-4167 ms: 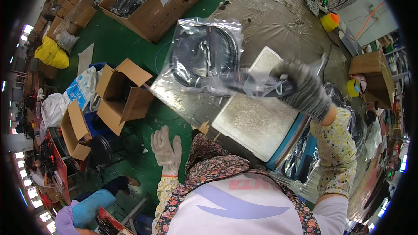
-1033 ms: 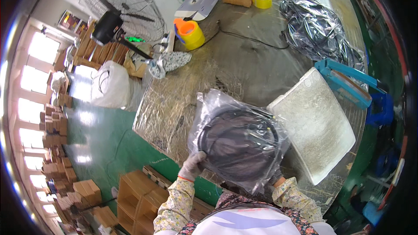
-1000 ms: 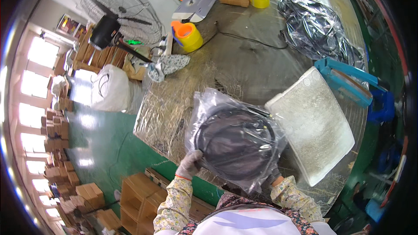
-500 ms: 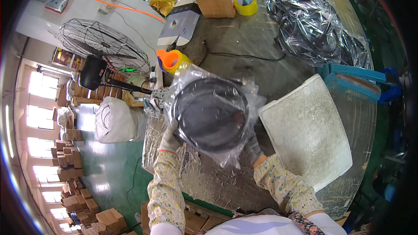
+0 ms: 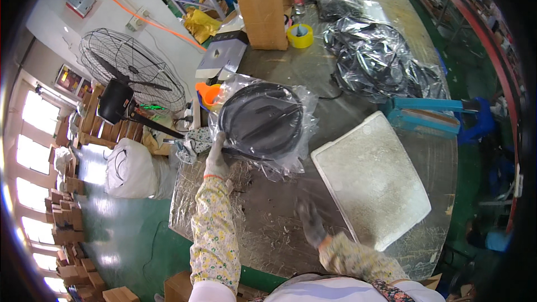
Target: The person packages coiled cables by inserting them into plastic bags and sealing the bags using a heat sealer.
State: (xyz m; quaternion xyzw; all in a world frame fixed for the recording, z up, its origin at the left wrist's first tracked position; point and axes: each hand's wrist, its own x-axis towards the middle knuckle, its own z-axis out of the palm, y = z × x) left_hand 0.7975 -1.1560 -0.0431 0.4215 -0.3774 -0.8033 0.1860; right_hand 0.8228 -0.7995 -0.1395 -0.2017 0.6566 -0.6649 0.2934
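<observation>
A clear plastic bag with a black cable coil inside is held over the table's left part. My left hand, in a light glove, is closed on its lower left edge, with the thumb on top. My right hand, in a grey glove, is away from the bag, low over the worn tabletop and left of a white foam board. It looks empty with fingers stretched out, though somewhat blurred. Behind the bag stands an orange and yellow tape roll or holder, partly covered.
More bagged black cables lie at the back right, near a blue tape dispenser or sealer. A yellow tape roll and a cardboard box stand at the back. A black fan is on the left.
My right hand has let go of the bag and moved down and slightly left. The bag stays in my left hand. The whole view has shifted slightly.
</observation>
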